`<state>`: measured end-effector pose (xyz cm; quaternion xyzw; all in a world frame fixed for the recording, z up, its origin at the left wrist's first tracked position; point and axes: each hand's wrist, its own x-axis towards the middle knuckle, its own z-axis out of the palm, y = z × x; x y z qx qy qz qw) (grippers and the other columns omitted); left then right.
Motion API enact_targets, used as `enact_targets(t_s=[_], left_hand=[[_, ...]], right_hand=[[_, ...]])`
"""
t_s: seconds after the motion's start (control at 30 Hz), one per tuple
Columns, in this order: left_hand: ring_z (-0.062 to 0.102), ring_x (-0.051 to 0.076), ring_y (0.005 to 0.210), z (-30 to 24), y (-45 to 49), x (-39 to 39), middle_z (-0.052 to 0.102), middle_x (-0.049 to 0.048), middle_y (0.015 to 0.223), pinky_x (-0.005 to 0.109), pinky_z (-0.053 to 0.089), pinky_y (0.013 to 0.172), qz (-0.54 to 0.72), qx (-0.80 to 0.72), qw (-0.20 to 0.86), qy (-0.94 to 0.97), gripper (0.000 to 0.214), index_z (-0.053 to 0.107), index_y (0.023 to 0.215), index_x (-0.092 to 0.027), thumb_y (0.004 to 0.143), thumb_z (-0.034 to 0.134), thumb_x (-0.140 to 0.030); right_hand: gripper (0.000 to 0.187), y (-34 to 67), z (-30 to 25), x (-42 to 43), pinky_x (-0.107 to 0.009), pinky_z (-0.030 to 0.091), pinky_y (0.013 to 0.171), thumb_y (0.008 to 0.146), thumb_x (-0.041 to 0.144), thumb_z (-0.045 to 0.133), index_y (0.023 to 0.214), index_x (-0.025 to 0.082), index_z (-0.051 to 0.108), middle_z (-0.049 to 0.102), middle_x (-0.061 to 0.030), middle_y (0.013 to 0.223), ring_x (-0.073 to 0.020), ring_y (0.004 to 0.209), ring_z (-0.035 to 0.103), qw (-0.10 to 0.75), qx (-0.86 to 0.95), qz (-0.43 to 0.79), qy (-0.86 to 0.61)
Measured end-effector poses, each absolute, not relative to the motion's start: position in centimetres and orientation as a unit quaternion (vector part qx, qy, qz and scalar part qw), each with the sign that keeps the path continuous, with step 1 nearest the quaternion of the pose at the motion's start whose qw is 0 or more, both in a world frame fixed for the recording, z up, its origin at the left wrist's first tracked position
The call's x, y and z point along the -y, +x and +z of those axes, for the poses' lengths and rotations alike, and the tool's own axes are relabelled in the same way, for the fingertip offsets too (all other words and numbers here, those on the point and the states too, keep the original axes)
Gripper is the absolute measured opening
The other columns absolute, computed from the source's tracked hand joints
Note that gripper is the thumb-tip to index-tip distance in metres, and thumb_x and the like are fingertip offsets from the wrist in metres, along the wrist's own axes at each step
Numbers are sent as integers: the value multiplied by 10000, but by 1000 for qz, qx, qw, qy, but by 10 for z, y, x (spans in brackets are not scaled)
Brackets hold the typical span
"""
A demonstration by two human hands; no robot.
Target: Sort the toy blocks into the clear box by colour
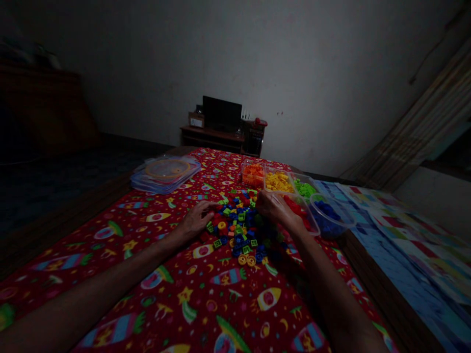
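Observation:
A mixed pile of small plastic building bricks [239,228] in blue, green, red, yellow and orange lies on a red patterned cloth [158,284]. My left hand [196,218] rests at the pile's left edge, its thumb and fingers apart, with nothing visible in it. Over the pile's right side is my right hand [272,206], fingers curled down and pinched; whatever they may hold is hidden. Just beyond it stand clear containers sorted by colour: orange bricks [253,171], yellow bricks [278,181], green bricks [304,189], red bricks [297,210] and blue bricks [327,211].
Stacked clear plastic lids [165,174] lie at the far left of the cloth. Two yellow wheel-like pieces [246,260] sit at the pile's near edge. A blue patterned sheet [390,245] spreads on the right. Against the back wall, a desk [211,135] carries a dark monitor [222,113].

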<state>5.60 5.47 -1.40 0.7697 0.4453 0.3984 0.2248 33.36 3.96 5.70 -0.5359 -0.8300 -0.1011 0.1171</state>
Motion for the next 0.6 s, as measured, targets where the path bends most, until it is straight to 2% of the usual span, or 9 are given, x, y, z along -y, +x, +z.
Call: enact_targets(t_s=[0.17,0.43,0.6], left_hand=[[634,256,980,-16,54,-56,663,112,1069,417,511,895,403,-462,222,758,401,628,1056,-158,781,453,-391],[645,245,970,-8,55,-49,701,75,1035,380,509,899,401,-493,205,745,410,639,1062,-181,811,350,-327],[644,251,987,-2,56,-43,698,82,1065,383,518,875,398,-498,219,739,405,627,1086,-175,830,367,-353]], right_hand=[[291,356,68,-36,-286,366,747,898,191,438,1152,122,560,634,-124,988,-198,874,541,136,781,-159,-589],[271,379,90,-31,-311,368,748,868,154,418,1003,131,652,648,-152,1014,-243,932,569,46,667,-177,-722],[267,363,93,-28,-298,344,715,900,188,412,1012,131,648,647,-145,988,-225,874,553,85,694,-184,-691]])
